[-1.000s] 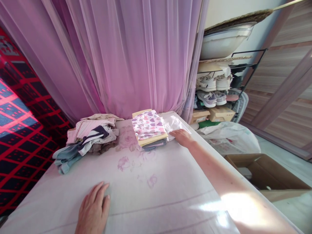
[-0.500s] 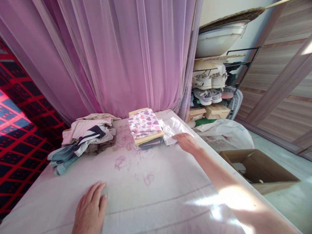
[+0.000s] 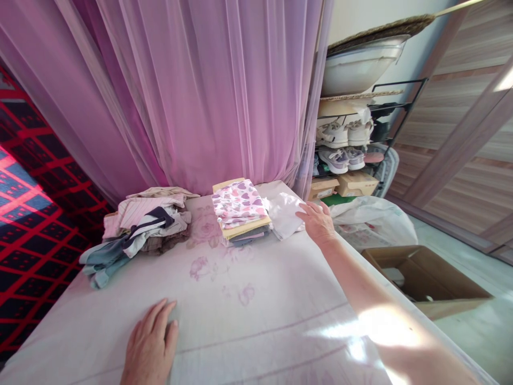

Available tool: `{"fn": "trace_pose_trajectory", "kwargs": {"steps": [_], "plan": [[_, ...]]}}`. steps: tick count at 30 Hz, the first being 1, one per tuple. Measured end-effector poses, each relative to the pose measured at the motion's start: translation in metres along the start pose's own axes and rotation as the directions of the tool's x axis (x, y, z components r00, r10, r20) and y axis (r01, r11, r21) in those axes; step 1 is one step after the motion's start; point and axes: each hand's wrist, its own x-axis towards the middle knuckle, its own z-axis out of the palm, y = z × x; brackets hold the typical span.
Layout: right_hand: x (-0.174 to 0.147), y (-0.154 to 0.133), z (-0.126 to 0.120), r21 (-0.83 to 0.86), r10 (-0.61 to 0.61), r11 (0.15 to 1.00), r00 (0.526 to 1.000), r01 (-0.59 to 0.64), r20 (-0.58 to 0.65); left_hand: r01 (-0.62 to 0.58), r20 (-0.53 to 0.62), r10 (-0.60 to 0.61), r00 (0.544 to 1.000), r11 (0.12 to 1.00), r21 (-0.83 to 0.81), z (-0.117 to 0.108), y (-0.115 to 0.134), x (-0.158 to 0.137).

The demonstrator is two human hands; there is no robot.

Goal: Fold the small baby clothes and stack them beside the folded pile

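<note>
My right hand (image 3: 318,222) reaches to the bed's right edge, fingers apart, their tips on the edge of a small folded white cloth (image 3: 282,216). Left of that cloth is a neat stack of folded clothes, topped by a white garment with pink and purple hearts (image 3: 239,204). Yellow fabric (image 3: 246,229) and grey fabric (image 3: 250,237) show beneath it. My left hand (image 3: 150,337) rests flat on the bedsheet (image 3: 224,342) at the front, open and holding nothing.
A loose pile of clothes (image 3: 148,222) lies at the far left of the bed, before a purple curtain (image 3: 200,96). Beyond the right edge are a cardboard box (image 3: 452,305), a white plastic bag (image 3: 372,216) and a shoe rack (image 3: 401,120) with sneakers (image 3: 335,159).
My right hand has shifted right and its fingers have spread. Under it the white cloth looks flatter and smoother. The left hand has barely moved.
</note>
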Motion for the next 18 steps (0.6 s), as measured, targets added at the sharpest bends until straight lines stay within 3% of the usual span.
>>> {"fn": "trace_pose_trajectory", "kwargs": {"steps": [4,8,12,18], "plan": [[-0.006,0.001,0.001,0.1,0.001,0.995,0.983,-0.019,0.184,0.0,0.004,0.0,1.0,1.0,-0.004,0.0,0.0,0.0],[0.006,0.002,-0.007,0.154,0.132,0.972,0.955,-0.177,0.265,-0.003,0.012,0.003,1.0,1.0,-0.011,0.001,0.001,0.0],[0.04,0.002,-0.009,0.142,0.289,0.933,0.923,-0.331,0.255,-0.001,-0.001,0.001,1.0,1.0,-0.002,0.001,0.001,-0.001],[0.076,-0.004,0.012,0.115,0.466,0.853,0.842,-0.509,0.272,-0.015,-0.007,0.015,1.0,1.0,-0.004,0.003,-0.003,-0.002]]}}
